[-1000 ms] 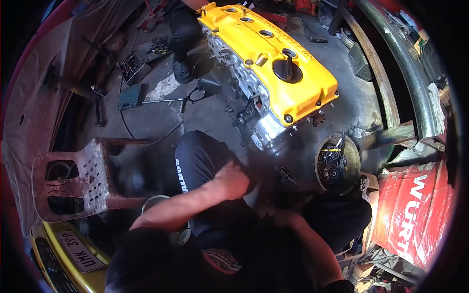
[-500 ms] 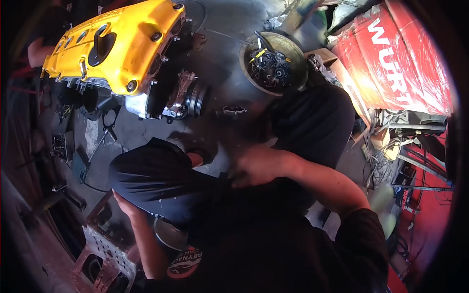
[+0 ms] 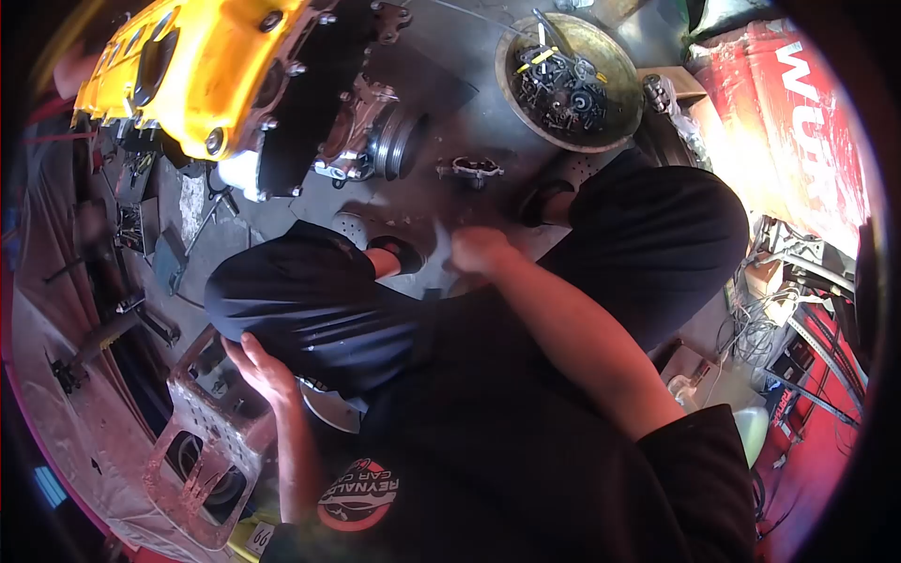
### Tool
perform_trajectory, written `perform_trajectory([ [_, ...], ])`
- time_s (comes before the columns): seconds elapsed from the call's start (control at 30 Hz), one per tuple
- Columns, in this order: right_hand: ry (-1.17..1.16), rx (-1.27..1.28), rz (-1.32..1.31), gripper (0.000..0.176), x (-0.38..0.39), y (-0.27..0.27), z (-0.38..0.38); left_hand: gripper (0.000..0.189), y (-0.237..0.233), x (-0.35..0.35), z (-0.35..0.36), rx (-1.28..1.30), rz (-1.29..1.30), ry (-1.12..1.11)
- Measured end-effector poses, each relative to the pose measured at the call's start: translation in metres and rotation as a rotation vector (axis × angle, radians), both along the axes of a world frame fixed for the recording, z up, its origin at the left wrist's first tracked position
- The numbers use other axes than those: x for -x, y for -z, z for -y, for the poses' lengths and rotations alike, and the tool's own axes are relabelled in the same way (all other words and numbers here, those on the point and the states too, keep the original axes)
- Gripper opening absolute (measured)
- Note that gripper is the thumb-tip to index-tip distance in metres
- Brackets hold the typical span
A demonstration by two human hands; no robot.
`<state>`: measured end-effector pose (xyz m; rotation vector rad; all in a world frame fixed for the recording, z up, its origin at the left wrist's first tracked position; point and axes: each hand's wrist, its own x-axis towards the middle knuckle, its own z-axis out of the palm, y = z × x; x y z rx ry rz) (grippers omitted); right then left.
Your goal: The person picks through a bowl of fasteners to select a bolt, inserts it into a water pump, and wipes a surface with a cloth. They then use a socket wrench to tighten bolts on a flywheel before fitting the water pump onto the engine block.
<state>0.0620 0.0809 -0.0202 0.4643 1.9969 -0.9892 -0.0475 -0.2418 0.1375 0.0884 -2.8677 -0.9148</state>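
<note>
My left hand rests against the outer side of my left knee, its fingers extended. Between my legs, low over the floor, my right hand is closed, knuckles up and a little blurred. A pale, flat, smeared shape shows at its left edge; I cannot tell what it is. Ahead of this hand a small metal housing or bracket lies on the floor. The engine with a yellow valve cover stands at the upper left, its ribbed pulley facing my legs.
A round metal basin of small dark parts and yellow-handled tools stands ahead right. A red wrapped WURT-lettered bundle lies beyond it. Cables tangle at right. A perforated metal stool is at lower left. Another person's arm shows at upper left.
My right hand has moved forward from my lap toward the floor between my feet. My left hand's fingers show more on the knee. The view has shifted, and my right knee sits farther right.
</note>
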Motion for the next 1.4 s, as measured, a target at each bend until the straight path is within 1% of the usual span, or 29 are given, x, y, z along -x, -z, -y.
perform_trajectory([
  [0.03,0.127,0.036,0.046,0.055,0.005,0.033,-0.003,0.067,-0.010,-0.009,-0.013,0.091,-0.081,0.097],
  [0.07,0.255,0.075,0.092,0.063,0.008,0.069,0.000,0.066,-0.021,-0.016,-0.023,0.128,-0.198,0.176],
  [0.13,0.688,-0.021,0.213,0.080,0.007,0.124,0.009,0.065,-0.031,-0.028,-0.033,0.136,-0.260,0.231],
  [0.17,0.898,-0.079,0.271,0.091,0.008,0.139,0.006,0.065,-0.032,-0.032,-0.035,0.130,-0.267,0.269],
  [0.2,0.998,-0.127,0.333,0.114,0.008,0.140,0.002,0.065,-0.029,-0.033,-0.033,0.169,-0.209,0.270],
  [0.3,1.244,-0.197,0.280,0.110,0.016,0.148,0.005,0.068,-0.005,-0.023,-0.032,0.181,-0.281,0.230],
  [0.4,1.449,-0.205,0.167,0.105,0.033,0.153,0.001,0.072,0.001,-0.016,-0.027,0.176,-0.272,0.248],
  [0.5,1.433,-0.356,-0.025,0.091,0.036,0.188,0.002,0.073,-0.001,-0.008,-0.031,0.119,-0.278,0.262],
  [0.6,1.337,-0.435,-0.076,0.068,0.032,0.202,0.004,0.073,0.002,-0.010,-0.027,0.101,-0.282,0.261],
  [0.7,1.404,-0.426,-0.205,0.056,0.028,0.198,0.002,0.073,0.007,-0.011,-0.018,0.073,-0.283,0.232],
  [0.8,1.278,-0.317,-0.253,0.048,0.015,0.192,-0.009,0.073,0.006,-0.013,-0.017,0.130,-0.311,0.212],
  [0.83,1.282,-0.322,-0.275,0.047,0.016,0.181,-0.013,0.073,0.007,-0.012,-0.017,0.142,-0.324,0.202],
  [0.87,1.286,-0.326,-0.289,0.046,0.014,0.170,-0.011,0.071,0.007,-0.012,-0.015,0.225,-0.307,0.183],
  [0.93,1.276,-0.325,-0.258,0.044,0.009,0.124,-0.004,0.061,-0.013,-0.012,-0.028,0.387,-0.354,0.254],
  [1.0,1.244,-0.316,-0.199,0.044,0.011,0.064,-0.007,0.056,-0.047,-0.013,-0.072,0.507,-0.431,0.528],
  [1.03,1.243,-0.305,-0.251,0.045,0.007,0.053,-0.006,0.053,-0.052,-0.014,-0.093,0.564,-0.474,0.664],
  [1.1,1.240,-0.283,-0.360,0.046,0.002,0.035,-0.005,0.039,-0.038,-0.016,-0.127,0.093,-0.272,0.982],
  [1.13,1.237,-0.247,-0.385,0.049,0.002,0.018,-0.008,0.037,-0.022,-0.031,-0.141,0.067,-0.023,0.887],
  [1.17,1.160,-0.254,-0.411,0.049,0.002,0.000,-0.013,0.034,-0.008,-0.042,-0.157,-0.030,0.421,0.701],
  [1.23,1.010,-0.267,-0.460,0.049,0.005,-0.037,-0.024,0.042,0.040,-0.045,-0.172,-0.435,0.886,0.598],
  [1.27,0.919,-0.303,-0.486,0.052,0.009,-0.047,-0.029,0.045,0.050,-0.043,-0.186,-0.618,1.018,0.502],
  [1.33,0.711,-0.362,-0.687,0.053,0.018,-0.047,-0.036,0.051,0.068,-0.042,-0.207,-0.984,1.275,0.266],
  [1.37,0.752,-0.336,-0.708,0.054,0.022,-0.054,-0.035,0.057,0.082,-0.039,-0.212,-1.130,1.307,0.302],
  [1.4,0.792,-0.310,-0.730,0.056,0.027,-0.068,-0.034,0.056,0.075,-0.038,-0.223,-1.264,1.239,0.276],
])
